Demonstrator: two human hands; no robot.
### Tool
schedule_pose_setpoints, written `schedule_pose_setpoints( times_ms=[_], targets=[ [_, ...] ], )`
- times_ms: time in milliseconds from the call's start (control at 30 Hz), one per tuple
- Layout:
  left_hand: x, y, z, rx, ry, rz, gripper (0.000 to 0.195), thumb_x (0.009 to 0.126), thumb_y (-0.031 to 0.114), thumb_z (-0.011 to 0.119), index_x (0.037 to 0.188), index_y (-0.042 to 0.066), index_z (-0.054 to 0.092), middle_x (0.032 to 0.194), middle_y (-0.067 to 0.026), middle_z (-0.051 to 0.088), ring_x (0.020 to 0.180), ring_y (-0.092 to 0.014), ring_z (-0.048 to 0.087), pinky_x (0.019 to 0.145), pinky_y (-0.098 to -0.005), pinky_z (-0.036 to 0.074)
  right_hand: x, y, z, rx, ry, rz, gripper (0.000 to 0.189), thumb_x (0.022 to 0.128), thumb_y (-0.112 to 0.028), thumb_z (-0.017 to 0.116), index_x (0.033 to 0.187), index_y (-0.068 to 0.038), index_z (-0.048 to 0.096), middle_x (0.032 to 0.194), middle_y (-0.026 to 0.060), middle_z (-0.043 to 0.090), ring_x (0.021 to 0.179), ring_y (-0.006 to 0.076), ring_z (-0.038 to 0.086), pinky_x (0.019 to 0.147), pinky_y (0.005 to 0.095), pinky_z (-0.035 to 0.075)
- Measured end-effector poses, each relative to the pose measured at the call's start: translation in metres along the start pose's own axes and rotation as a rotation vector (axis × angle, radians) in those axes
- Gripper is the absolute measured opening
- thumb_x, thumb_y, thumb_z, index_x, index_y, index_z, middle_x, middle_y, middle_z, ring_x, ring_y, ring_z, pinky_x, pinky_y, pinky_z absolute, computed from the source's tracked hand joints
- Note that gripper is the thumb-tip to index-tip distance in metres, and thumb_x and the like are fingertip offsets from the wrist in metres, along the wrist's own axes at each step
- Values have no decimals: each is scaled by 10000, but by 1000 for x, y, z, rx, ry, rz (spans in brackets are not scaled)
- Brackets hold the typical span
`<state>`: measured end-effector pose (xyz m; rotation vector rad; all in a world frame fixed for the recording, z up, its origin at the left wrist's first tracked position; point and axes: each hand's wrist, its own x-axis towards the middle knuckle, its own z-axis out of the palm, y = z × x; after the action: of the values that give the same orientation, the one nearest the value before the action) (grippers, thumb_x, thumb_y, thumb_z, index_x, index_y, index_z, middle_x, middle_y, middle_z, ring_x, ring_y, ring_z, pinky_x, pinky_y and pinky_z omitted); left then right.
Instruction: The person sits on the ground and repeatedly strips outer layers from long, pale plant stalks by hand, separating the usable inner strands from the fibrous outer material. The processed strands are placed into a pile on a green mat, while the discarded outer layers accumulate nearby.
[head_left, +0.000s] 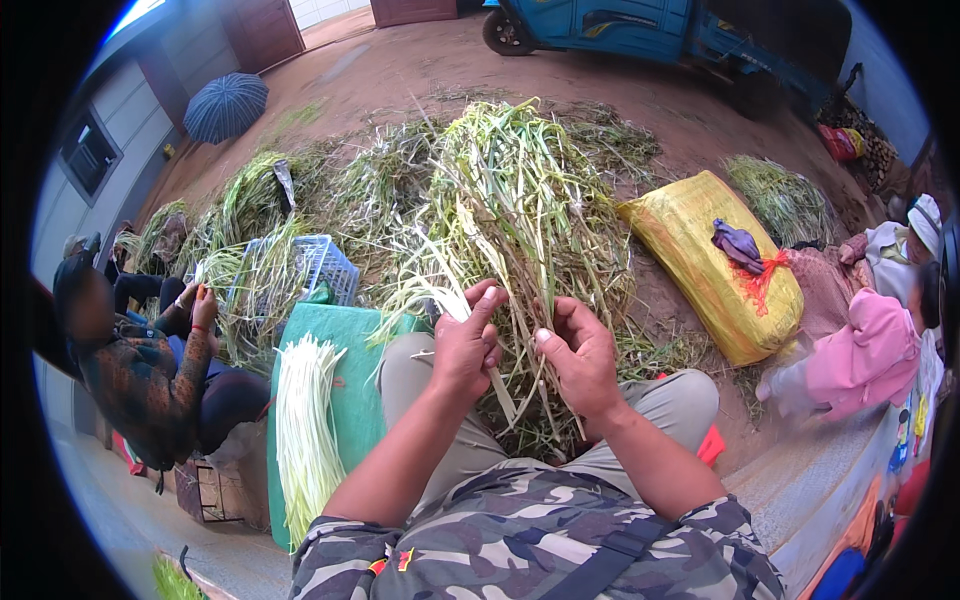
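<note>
My left hand (466, 341) is closed on several pale, peeled plant stalks (442, 294), whose curling ends fan out to the upper left. Close by on the right, my right hand (581, 360) has its thumb and fingers around long, partly dry stalks (546, 300) at the edge of the heap. A large heap of green and yellowed long-leaved plants (517, 172) lies in front of my knees. To my left, a neat bundle of pale stalks (307, 435) rests on a green sheet-covered surface (360, 352).
A blue plastic crate (330, 262) stands at the left, near a seated person (150, 375) handling stalks. On the right lies a yellow woven sack (712, 262) with purple gloves (739, 246) on it, beside people (862, 352). A blue three-wheeled vehicle (622, 30) is parked at the back.
</note>
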<state>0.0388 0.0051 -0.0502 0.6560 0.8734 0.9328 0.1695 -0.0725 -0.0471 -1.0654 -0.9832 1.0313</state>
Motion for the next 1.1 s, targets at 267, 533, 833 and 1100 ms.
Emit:
schedule_pose_setpoints(
  times_ms=[267, 533, 833, 1100],
  targets=[
    [0, -4, 4, -98, -39, 55, 248, 916, 121, 615, 1121, 89, 481, 910, -46, 645, 436, -9, 363, 336, -172, 289, 0, 9, -16, 212, 140, 1, 274, 914, -21, 533, 1188, -28, 521, 934, 50, 604, 787, 92, 567, 722, 237, 488],
    [-1, 3, -3, -171, 34, 187, 173, 924, 99, 592, 1071, 91, 501, 910, -72, 645, 417, -8, 347, 325, -177, 281, 9, 19, -29, 133, 240, -164, 208, 930, -35, 518, 1138, -38, 533, 920, 47, 609, 775, 89, 565, 713, 241, 482],
    [-2, 15, -6, -247, 39, 280, 154, 934, 88, 567, 1059, 87, 477, 947, -111, 644, 379, -17, 338, 324, -187, 296, 15, 31, -37, 195, 441, -226, 184, 951, -72, 499, 1133, -76, 525, 906, 42, 593, 744, 94, 556, 667, 255, 489],
    [-16, 17, -1, -107, -34, 348, 185, 928, 86, 584, 1082, 61, 484, 959, -158, 666, 383, -18, 371, 317, -190, 306, 18, 5, -35, -699, 223, -139, 353, 890, -118, 602, 1207, 15, 519, 1073, 112, 606, 994, 219, 572, 920, 322, 439]
  ],
)
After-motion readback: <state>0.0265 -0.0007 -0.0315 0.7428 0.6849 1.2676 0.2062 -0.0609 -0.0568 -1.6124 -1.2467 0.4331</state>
